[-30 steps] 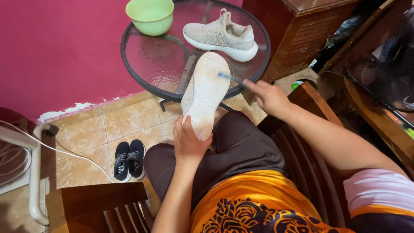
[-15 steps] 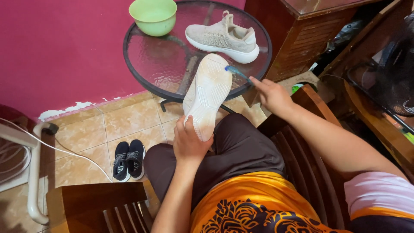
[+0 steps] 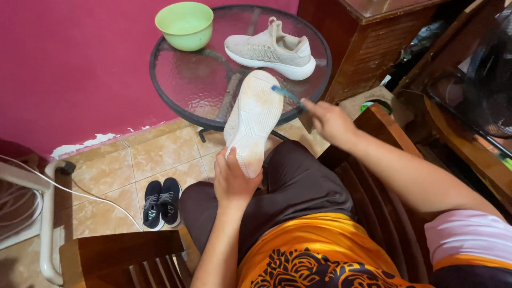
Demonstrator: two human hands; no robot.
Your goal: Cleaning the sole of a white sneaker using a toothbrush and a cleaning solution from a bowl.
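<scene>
The left hand grips the heel of an upturned white shoe, its toe overhanging the glass table rim at 12 o'clock; the right hand pinches a blue toothbrush at the sole's 2 o'clock edge

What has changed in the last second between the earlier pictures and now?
The right hand swept the blue brush out to the edge of the upturned shoe sole, then partly back. The left hand kept gripping the heel. The bowl and second shoe stayed on the table.
</scene>
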